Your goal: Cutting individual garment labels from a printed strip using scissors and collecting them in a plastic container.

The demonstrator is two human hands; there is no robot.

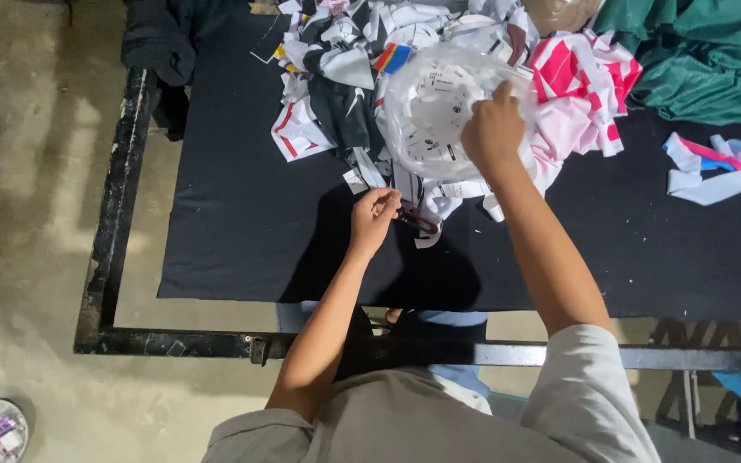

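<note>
Black cloth covers the table (242, 257); my right hand (492, 129) reaches into the clear bag of tags (435, 111), grip hidden. My left hand (373, 219) pinches one white tag (355, 181); heaped scraps (336, 94) remain unsorted.
</note>
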